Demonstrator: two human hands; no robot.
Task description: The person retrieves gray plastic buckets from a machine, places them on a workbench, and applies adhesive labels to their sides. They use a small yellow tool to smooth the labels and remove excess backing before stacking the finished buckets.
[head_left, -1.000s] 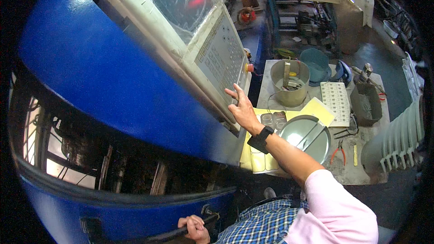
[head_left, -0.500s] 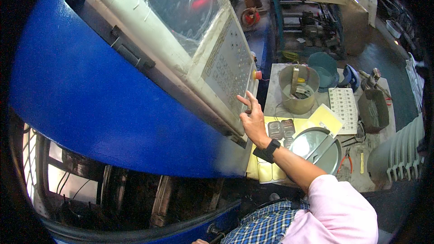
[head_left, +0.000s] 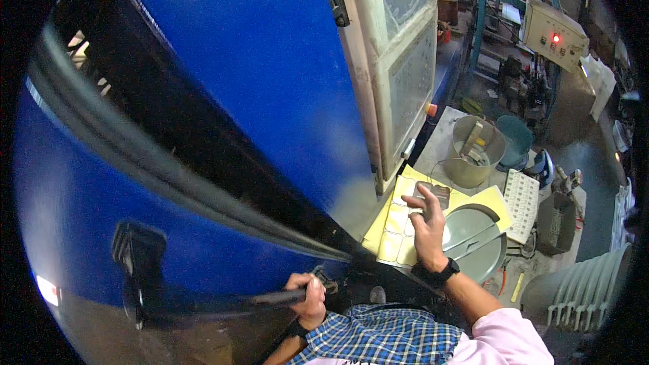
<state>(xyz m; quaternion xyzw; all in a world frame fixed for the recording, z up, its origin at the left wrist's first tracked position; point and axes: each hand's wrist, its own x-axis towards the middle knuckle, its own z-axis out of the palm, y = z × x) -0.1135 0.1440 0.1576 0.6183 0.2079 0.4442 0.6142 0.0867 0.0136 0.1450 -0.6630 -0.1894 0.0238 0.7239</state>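
My left hand (head_left: 307, 297) is closed on a black bar handle (head_left: 223, 307) on the lower blue machine door (head_left: 203, 243) at the bottom left. My right hand (head_left: 427, 226), fingers bent and apart, holds nothing and hovers over yellow label sheets (head_left: 395, 233), beside a round grey-green lidded tray (head_left: 476, 250). Above it stands the cream control panel (head_left: 409, 88) with a plastic-covered screen and a red knob (head_left: 430, 109). A dark gap (head_left: 203, 149) with a black seal runs diagonally between the blue door and the blue panel (head_left: 250, 54) above it.
The cluttered bench (head_left: 433, 145) holds a cylindrical container (head_left: 473, 169), a teal bucket (head_left: 515, 138), a keypad-like white sheet (head_left: 520, 209), a metal bin (head_left: 554, 236) and pliers. Grey ribbed parts (head_left: 588, 284) stand at right, a control box with a red light (head_left: 554, 34) behind.
My right hand has left the panel's keys and dropped over the yellow sheets. The lower door has moved, narrowing the opening to a dark slit, with my left hand on its handle. The view has shifted.
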